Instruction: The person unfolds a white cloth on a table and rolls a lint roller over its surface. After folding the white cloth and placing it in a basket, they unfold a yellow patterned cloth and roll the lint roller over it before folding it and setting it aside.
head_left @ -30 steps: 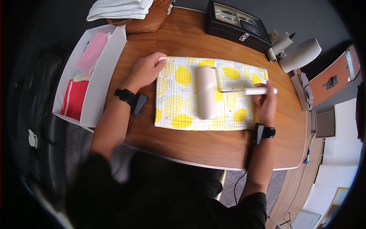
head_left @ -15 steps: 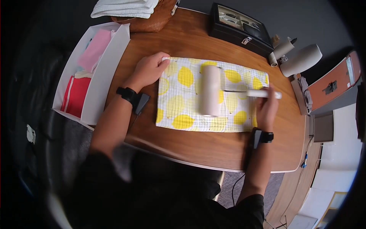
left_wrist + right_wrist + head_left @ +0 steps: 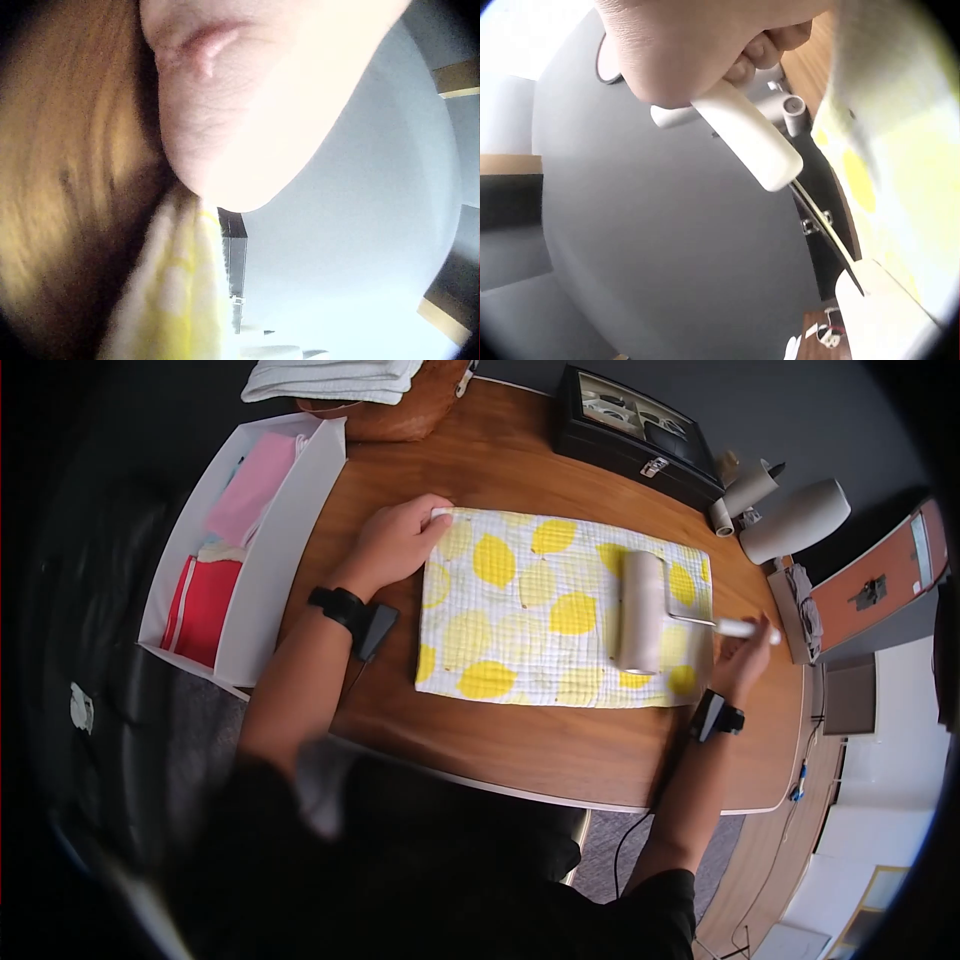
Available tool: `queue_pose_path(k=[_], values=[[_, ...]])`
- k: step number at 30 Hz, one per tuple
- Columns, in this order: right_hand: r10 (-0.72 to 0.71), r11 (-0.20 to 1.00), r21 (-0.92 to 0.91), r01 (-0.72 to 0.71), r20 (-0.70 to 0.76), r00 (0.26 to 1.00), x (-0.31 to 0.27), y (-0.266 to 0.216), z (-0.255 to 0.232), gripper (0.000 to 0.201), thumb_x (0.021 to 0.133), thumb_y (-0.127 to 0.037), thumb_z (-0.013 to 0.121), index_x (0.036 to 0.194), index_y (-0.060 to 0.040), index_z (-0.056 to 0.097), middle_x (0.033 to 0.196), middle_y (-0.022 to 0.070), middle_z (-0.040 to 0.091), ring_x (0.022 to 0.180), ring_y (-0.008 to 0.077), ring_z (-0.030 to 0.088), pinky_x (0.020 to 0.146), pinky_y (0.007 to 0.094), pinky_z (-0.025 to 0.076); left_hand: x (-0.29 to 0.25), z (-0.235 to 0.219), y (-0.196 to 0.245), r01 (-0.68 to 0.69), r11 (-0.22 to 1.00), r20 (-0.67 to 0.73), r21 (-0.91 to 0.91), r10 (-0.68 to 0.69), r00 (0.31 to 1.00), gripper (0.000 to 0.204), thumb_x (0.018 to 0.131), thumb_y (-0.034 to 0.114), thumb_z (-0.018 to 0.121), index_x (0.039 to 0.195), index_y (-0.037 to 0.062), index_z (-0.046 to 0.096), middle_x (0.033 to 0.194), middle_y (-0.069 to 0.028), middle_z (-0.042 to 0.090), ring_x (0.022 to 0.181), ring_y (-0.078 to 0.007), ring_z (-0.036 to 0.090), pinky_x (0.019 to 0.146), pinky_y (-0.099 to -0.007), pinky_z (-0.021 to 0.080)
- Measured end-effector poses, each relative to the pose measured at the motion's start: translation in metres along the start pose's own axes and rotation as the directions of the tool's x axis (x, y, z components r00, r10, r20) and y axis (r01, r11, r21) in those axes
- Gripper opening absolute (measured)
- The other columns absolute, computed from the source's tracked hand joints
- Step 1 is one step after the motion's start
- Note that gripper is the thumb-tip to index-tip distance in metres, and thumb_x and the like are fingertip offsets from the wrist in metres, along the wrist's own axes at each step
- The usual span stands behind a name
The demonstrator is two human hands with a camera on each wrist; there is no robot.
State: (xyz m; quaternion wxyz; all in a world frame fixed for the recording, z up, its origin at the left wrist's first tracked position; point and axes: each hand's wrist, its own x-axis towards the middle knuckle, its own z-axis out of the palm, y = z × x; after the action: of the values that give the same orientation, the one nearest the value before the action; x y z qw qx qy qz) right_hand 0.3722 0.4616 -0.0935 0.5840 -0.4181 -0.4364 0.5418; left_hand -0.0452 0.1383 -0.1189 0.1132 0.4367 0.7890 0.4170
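A white cloth with yellow lemons (image 3: pixel 480 630) lies flat and folded on the wooden table. My left hand (image 3: pixel 395 545) holds its far left corner; in the left wrist view the cloth (image 3: pixel 176 300) hangs in folds from under the hand (image 3: pixel 247 112). My right hand (image 3: pixel 742 660) grips the white handle (image 3: pixel 735 628) of a lint roller, fingers curled round it. The roller's pale cylinder (image 3: pixel 642 615) rests across the right part of the cloth. In the right wrist view the handle (image 3: pixel 750 139) comes out from under the curled fingers (image 3: pixel 761 52).
At the left stands a white box (image 3: pixel 290 560) with pink and red cloths. White towels (image 3: pixel 335 378) and a brown bag (image 3: pixel 400 420) are at the back left. A black glass-topped case (image 3: pixel 640 445) stands at the back, with pale cylinders (image 3: pixel 795 520) right of it.
The right hand and the roller have moved right over the cloth, from its middle to its right part. The left hand keeps its hold on the corner.
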Motion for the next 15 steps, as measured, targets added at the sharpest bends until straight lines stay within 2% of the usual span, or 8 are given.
queue_pose_path(k=[2,5,8,10,12,13,14,15], values=[[-0.031,0.998,0.054,0.037,-0.106,0.994,0.003,-0.016,-0.004,0.040,0.109,-0.041,0.063,0.086,-0.0093,0.059,0.059,-0.0055,0.041,0.046,0.0053,0.033,0.044,0.0260,0.021,0.001,0.000,-0.001,0.001,1.000,0.001,0.014,-0.001,1.000,0.029,0.106,0.030,0.064,0.122,0.0077,0.072,0.098,-0.0153,0.078,0.091,-0.0339,0.075,0.080,-0.0436,0.057],[-0.016,0.998,0.067,0.016,-0.004,1.000,-0.001,-0.018,-0.006,0.040,0.110,-0.042,0.062,0.087,-0.0089,0.060,0.060,-0.0053,0.043,0.048,0.0054,0.034,0.045,0.0252,0.022,0.001,0.002,-0.005,-0.008,0.999,-0.010,0.045,0.009,1.000,0.028,0.106,0.030,0.064,0.121,0.0080,0.072,0.098,-0.0156,0.078,0.092,-0.0350,0.075,0.080,-0.0440,0.057],[0.103,0.992,0.048,-0.113,0.169,0.980,-0.021,-0.004,0.020,0.041,0.111,-0.043,0.061,0.088,-0.0093,0.062,0.061,-0.0050,0.046,0.049,0.0057,0.035,0.046,0.0250,0.023,0.002,0.001,-0.004,-0.027,0.998,-0.019,0.049,0.028,0.999,0.027,0.105,0.030,0.065,0.121,0.0081,0.072,0.098,-0.0162,0.078,0.091,-0.0356,0.075,0.079,-0.0445,0.057],[0.228,0.974,-0.100,-0.206,0.367,0.902,-0.047,-0.002,0.039,0.042,0.112,-0.043,0.059,0.095,-0.0060,0.069,0.063,-0.0044,0.050,0.051,0.0060,0.038,0.048,0.0252,0.026,0.003,0.001,-0.006,-0.050,0.998,-0.017,0.042,0.051,0.999,0.027,0.105,0.029,0.065,0.121,0.0080,0.072,0.097,-0.0163,0.078,0.090,-0.0358,0.075,0.079,-0.0447,0.057],[0.305,0.938,-0.307,-0.161,0.512,0.803,-0.080,-0.008,0.062,0.045,0.113,-0.043,0.055,0.108,-0.0020,0.075,0.065,-0.0037,0.054,0.055,0.0061,0.042,0.052,0.0245,0.030,0.002,0.000,-0.003,-0.039,0.998,-0.012,0.047,0.040,0.999,0.027,0.105,0.029,0.065,0.121,0.0078,0.072,0.096,-0.0163,0.077,0.089,-0.0352,0.075,0.078,-0.0443,0.057],[0.343,0.900,-0.425,-0.097,0.554,0.758,-0.094,-0.013,0.068,0.050,0.115,-0.042,0.051,0.121,0.0017,0.075,0.066,-0.0031,0.056,0.058,0.0063,0.045,0.055,0.0237,0.033,0.002,-0.001,-0.001,-0.033,0.998,-0.010,0.051,0.034,0.999,0.027,0.105,0.029,0.066,0.121,0.0077,0.072,0.095,-0.0162,0.077,0.088,-0.0349,0.075,0.077,-0.0441,0.057],[0.360,0.898,-0.432,-0.088,0.603,0.712,-0.106,-0.017,0.074,0.049,0.114,-0.040,0.052,0.119,0.0009,0.078,0.068,-0.0033,0.058,0.061,0.0051,0.047,0.057,0.0235,0.034,0.002,-0.002,0.002,-0.022,0.999,-0.007,0.048,0.022,1.000,0.027,0.105,0.029,0.065,0.121,0.0077,0.072,0.094,-0.0160,0.077,0.087,-0.0344,0.075,0.077,-0.0438,0.057],[0.354,0.900,-0.428,-0.085,0.602,0.716,-0.113,-0.019,0.080,0.050,0.114,-0.040,0.052,0.119,0.0016,0.078,0.068,-0.0034,0.058,0.060,0.0052,0.047,0.057,0.0234,0.034,0.001,-0.003,0.004,-0.008,0.999,-0.002,0.044,0.008,1.000,0.028,0.106,0.029,0.065,0.122,0.0076,0.072,0.094,-0.0159,0.077,0.087,-0.0339,0.075,0.076,-0.0435,0.057]])
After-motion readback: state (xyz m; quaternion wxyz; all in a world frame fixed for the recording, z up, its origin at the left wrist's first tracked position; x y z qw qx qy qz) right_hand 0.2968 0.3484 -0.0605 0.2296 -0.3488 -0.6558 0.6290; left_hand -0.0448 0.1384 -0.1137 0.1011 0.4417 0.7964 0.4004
